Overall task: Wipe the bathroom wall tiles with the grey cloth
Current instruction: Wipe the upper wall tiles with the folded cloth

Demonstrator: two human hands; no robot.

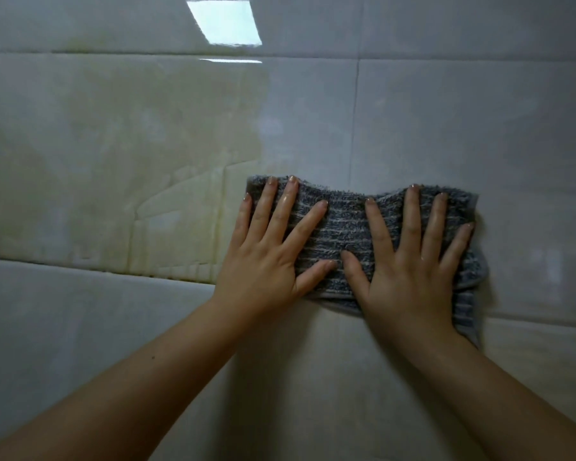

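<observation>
One grey cloth (343, 224), striped and folded, lies flat against the wall tiles (113, 128). It sits low in the middle of three visible tile rows, and its bottom edge hangs over the lower grout line. Two hands press on it side by side, thumbs nearly touching. The left hand (270, 254) and the right hand (409, 271) both have their fingers straight and spread, gripping nothing. One wet yellowish patch (130, 181) gleams left of the cloth. One bright reflection (223, 23) shines near the wall's top edge.
</observation>
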